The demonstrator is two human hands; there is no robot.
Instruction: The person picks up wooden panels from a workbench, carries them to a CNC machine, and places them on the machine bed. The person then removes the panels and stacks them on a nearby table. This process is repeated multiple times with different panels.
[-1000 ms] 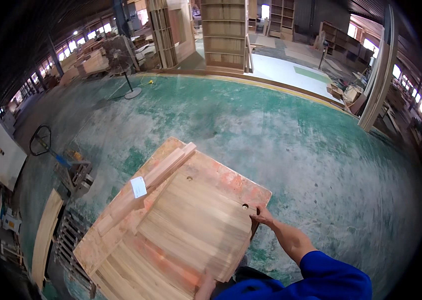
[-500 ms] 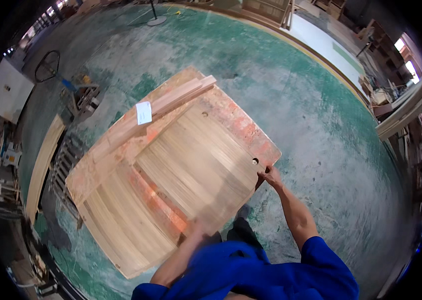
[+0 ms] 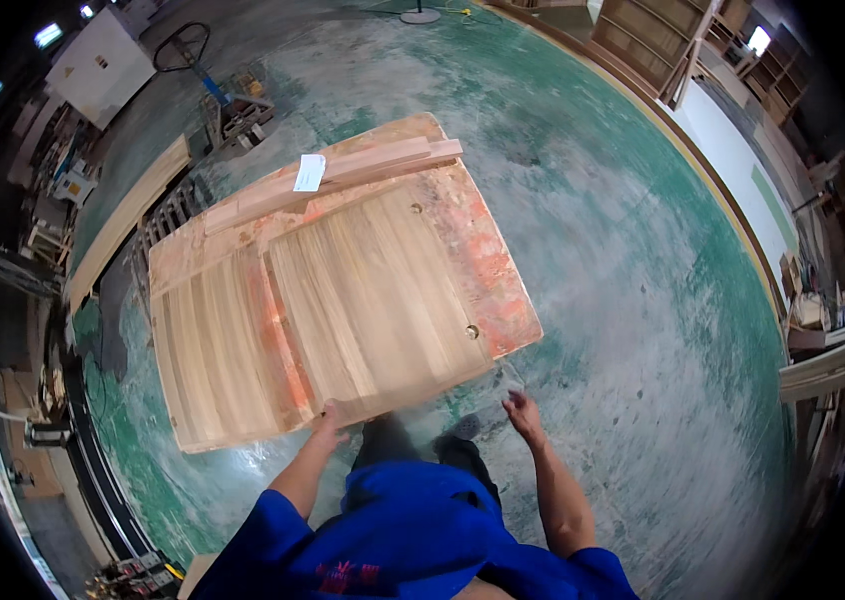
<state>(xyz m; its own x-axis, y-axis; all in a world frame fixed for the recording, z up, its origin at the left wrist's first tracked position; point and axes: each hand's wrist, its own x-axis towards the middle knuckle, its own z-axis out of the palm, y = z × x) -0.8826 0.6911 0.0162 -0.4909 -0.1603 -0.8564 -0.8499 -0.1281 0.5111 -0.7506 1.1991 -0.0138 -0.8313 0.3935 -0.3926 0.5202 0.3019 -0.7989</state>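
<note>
Two wooden panels lie side by side on an orange-stained board. My left hand (image 3: 328,425) is at the near edge of the right-hand panel (image 3: 368,300), close to its left corner, with the thumb on top and the other fingers mostly hidden. Round holes show near that panel's right edge. Further left is the second panel (image 3: 218,350). Past the near right corner of the board (image 3: 488,255), my right hand (image 3: 523,415) hangs free over the floor, holding nothing, its fingers loosely bent and apart.
Long wood strips (image 3: 363,162) lie along the board's far side, a white paper slip (image 3: 310,173) on them. Beyond the board's far left stands a pallet jack (image 3: 228,105). A long plank (image 3: 128,220) and a dark roller rack (image 3: 168,212) are at the left.
My right hand has come off the right panel's corner and drawn back toward me. My left hand stays at the near edge. The board appears turned in view as my head moved.
</note>
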